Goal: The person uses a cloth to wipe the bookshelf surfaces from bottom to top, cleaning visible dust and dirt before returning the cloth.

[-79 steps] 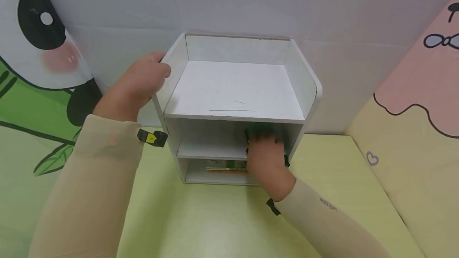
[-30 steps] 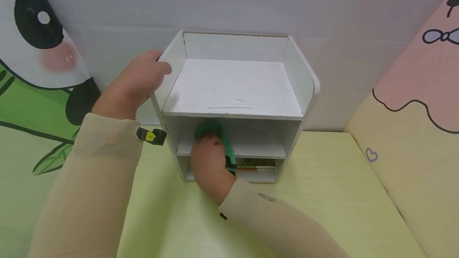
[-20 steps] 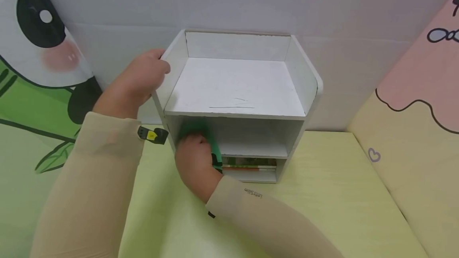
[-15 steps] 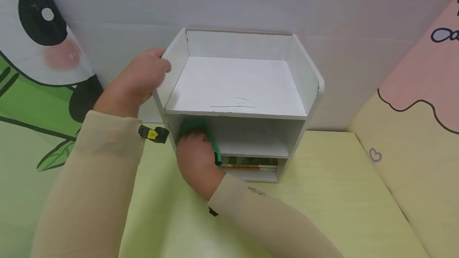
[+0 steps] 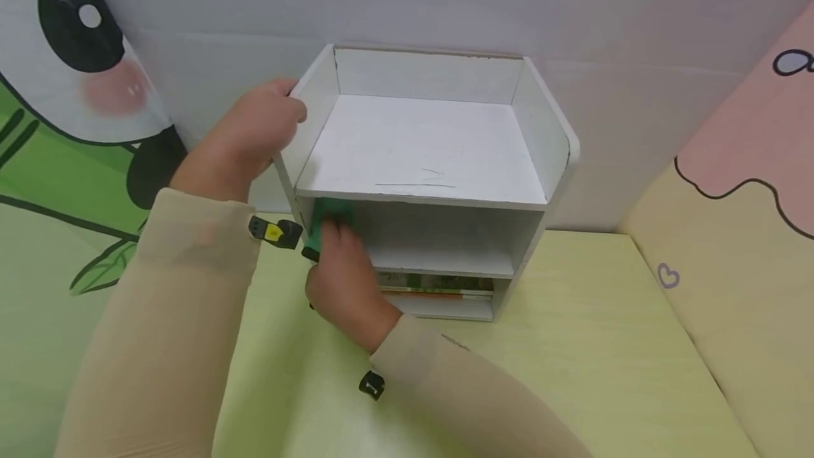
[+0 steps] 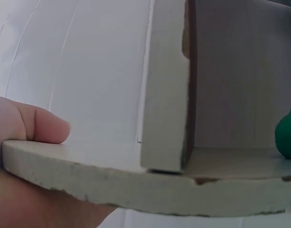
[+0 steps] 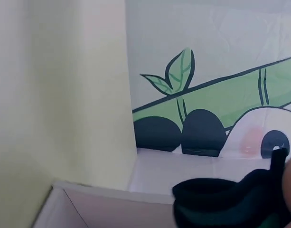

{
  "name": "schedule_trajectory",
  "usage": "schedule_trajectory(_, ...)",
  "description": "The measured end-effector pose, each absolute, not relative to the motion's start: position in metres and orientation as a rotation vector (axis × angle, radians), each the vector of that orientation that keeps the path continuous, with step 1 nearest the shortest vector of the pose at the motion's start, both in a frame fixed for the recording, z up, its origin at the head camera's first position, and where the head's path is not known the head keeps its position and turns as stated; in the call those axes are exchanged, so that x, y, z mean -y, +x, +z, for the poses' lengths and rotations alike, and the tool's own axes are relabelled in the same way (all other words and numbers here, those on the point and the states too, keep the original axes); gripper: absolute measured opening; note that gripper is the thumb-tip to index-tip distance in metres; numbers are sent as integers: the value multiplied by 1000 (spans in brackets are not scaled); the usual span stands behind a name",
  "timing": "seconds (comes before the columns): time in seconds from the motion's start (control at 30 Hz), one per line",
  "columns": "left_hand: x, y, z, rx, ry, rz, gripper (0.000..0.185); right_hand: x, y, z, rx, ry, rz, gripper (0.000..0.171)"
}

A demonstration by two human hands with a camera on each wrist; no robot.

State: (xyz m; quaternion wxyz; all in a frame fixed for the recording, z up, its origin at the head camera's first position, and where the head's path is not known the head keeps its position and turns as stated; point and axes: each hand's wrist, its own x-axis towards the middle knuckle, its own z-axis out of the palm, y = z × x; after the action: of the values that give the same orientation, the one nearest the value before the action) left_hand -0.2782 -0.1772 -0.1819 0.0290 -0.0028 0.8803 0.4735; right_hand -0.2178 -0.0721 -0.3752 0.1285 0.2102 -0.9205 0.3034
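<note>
A small white shelf unit (image 5: 420, 140) stands against the wall with an open top tray and two compartments below. My left hand (image 5: 257, 126) grips the upper edge of its left side panel; the left wrist view shows the thumb (image 6: 49, 127) over the board's face. With my right hand (image 5: 346, 281) I hold a green cloth with black trim (image 5: 333, 209) at the left end of the middle compartment. The cloth's dark edge (image 7: 221, 204) hangs in folds in the right wrist view. My fingertips are partly hidden by the cloth and compartment.
Thin books or booklets (image 5: 439, 284) lie flat in the bottom compartment. A pale yellow-green table top (image 5: 572, 345) carries the unit. Cartoon-printed sheeting (image 5: 102, 90) covers the wall at left and right.
My right hand has moved the green cloth from the right end of the middle compartment to its left side, now at the front left edge. My left hand keeps its grip.
</note>
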Motion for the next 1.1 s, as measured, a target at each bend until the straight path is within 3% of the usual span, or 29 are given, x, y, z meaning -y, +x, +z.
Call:
schedule_trajectory(0.13, 177, -279, -182, -2715, 7, 1452, 60, 71, -220, -378, 2563, 616, 1161, 60)
schedule_trajectory(0.47, 176, -280, -185, -2721, 27, 1461, 60, 66, -219, -373, 2265, 770, 1200, 69)
schedule_trajectory(0.7, 177, -281, -185, -2720, 31, 1454, 60, 70, -219, -374, 2260, 738, 885, 72)
schedule_trajectory(0.97, 178, -280, -185, -2724, 75, 1443, 60, 51, -232, -369, 1957, 841, 141, 37)
schedule_trajectory(1.1, 179, -281, -185, -2730, 66, 1441, 60, 37, -238, -359, 1824, 919, -174, 29)
